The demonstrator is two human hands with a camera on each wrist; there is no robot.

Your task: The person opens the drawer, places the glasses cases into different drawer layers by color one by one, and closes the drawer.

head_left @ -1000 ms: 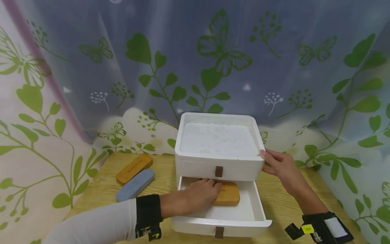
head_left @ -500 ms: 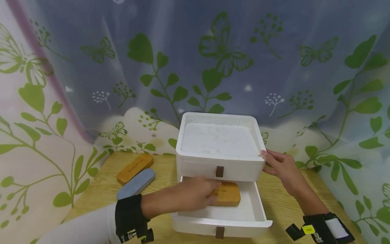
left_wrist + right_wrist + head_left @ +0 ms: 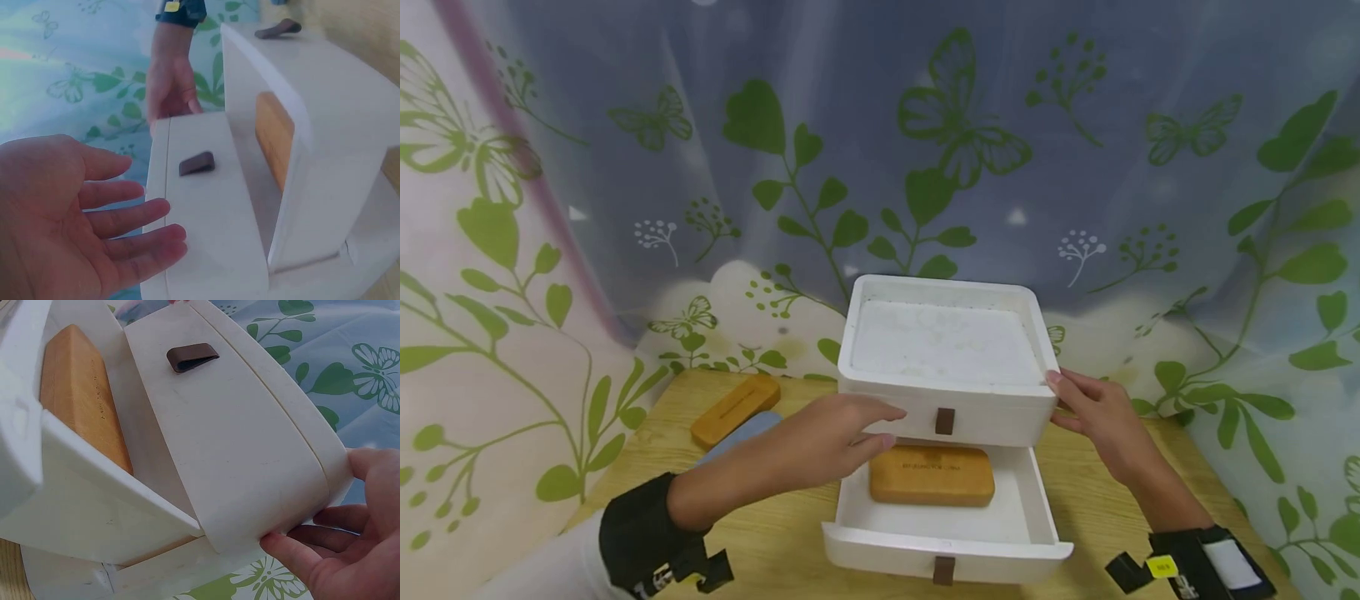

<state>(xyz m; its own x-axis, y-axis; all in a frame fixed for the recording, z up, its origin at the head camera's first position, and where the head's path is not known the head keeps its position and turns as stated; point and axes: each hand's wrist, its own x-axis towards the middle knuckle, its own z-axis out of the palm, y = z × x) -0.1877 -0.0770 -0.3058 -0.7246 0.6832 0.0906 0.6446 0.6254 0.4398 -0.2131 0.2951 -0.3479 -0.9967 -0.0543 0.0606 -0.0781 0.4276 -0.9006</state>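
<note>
A white two-drawer unit (image 3: 887, 408) has its lower drawer (image 3: 1022, 521) pulled out and its upper drawer closed. Inside the lower drawer lies a yellow-brown glasses case (image 3: 931, 477) with small print on its lid. My left hand (image 3: 831, 437) hovers above the drawer's left side, just in front of the upper drawer, its fingers loosely extended and holding nothing; the left wrist view shows its open palm (image 3: 62, 219). My right hand (image 3: 1097, 421) holds the unit's upper right corner, thumb at the top rim and fingers against the side, as the right wrist view (image 3: 350, 531) shows.
On the wooden table (image 3: 797, 533) to the left lie another yellow-brown case (image 3: 736, 410) and a blue-grey case (image 3: 741, 437), partly hidden by my left arm. Brown pull tabs (image 3: 944, 421) stick out from the drawer fronts. A leaf-patterned curtain (image 3: 880, 167) hangs behind.
My left hand has come off the case in the lower drawer and moved up and left, uncovering the whole case. My right hand stays at the unit's corner.
</note>
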